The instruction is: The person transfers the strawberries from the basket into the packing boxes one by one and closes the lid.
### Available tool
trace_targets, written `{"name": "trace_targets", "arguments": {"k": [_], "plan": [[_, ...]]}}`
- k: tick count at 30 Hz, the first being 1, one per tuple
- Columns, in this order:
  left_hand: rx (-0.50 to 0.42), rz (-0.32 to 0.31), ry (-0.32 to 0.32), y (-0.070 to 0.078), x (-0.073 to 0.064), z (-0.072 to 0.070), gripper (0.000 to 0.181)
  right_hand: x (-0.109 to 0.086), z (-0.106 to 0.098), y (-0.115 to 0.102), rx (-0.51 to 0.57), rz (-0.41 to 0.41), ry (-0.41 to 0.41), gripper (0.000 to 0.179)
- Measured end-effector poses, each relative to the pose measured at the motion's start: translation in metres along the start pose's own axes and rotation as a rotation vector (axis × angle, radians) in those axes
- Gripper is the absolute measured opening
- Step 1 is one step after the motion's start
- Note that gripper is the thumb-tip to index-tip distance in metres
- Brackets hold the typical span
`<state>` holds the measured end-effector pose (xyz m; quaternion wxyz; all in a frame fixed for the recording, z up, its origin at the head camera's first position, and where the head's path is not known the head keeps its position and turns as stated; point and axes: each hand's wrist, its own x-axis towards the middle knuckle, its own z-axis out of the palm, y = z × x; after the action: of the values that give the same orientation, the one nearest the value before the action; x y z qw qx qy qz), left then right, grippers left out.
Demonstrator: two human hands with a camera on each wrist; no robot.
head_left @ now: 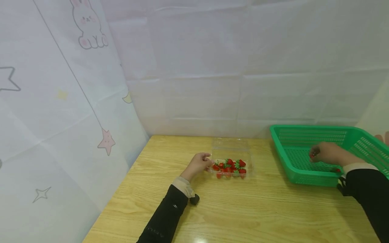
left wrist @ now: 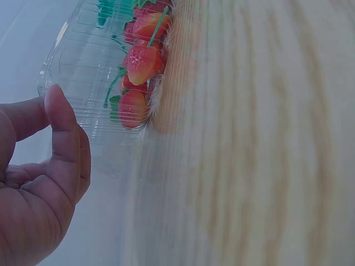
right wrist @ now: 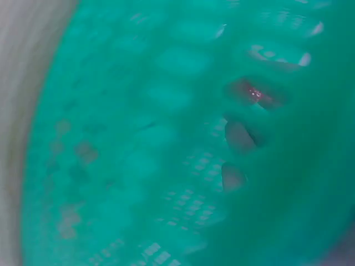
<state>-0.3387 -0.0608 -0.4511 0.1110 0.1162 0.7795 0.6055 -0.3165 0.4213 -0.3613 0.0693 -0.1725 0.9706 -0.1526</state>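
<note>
A clear plastic clamshell box [head_left: 231,153] stands on the table with its lid raised at the back. Inside lie several red strawberries [head_left: 228,166] with green leaves and stems. My left hand [head_left: 199,164] pinches the box's left edge between thumb and finger, as the left wrist view shows close up. Over at the right, my right hand [head_left: 326,152] is inside a green plastic basket [head_left: 281,155], its curled fingers holding a small red strawberry [head_left: 312,156] that is mostly hidden. In the right wrist view the basket wall [right wrist: 138,138] covers most of that hand.
Another strawberry [head_left: 338,170] lies in the basket near its front wall. The wooden table [head_left: 237,209] reaches back to a pale hanging sheet [head_left: 194,67], with a second printed sheet [head_left: 60,118] along the left.
</note>
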Motion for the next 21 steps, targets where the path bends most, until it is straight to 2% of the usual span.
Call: {"name": "trace_targets", "arguments": {"k": [3, 10, 13, 17, 21], "plan": [[-0.008, 0.000, -0.004, 0.000, -0.001, 0.000, 0.050, 0.006, -0.006, -0.020, -0.003, -0.008, 0.062, 0.027], [-0.003, -0.010, 0.003, 0.001, -0.003, -0.001, 0.049, 0.026, -0.009, -0.078, -0.012, -0.069, 0.204, 0.022], [-0.001, -0.011, 0.002, 0.001, -0.002, -0.001, 0.049, 0.036, -0.007, -0.106, 0.026, -0.092, 0.235, 0.028], [-0.011, -0.014, 0.004, 0.000, 0.000, -0.001, 0.049, 0.054, 0.003, -0.139, 0.076, -0.135, 0.287, 0.028], [-0.014, -0.015, 0.007, 0.000, 0.001, -0.001, 0.049, 0.074, 0.023, -0.164, 0.115, -0.191, 0.370, 0.020]]}}
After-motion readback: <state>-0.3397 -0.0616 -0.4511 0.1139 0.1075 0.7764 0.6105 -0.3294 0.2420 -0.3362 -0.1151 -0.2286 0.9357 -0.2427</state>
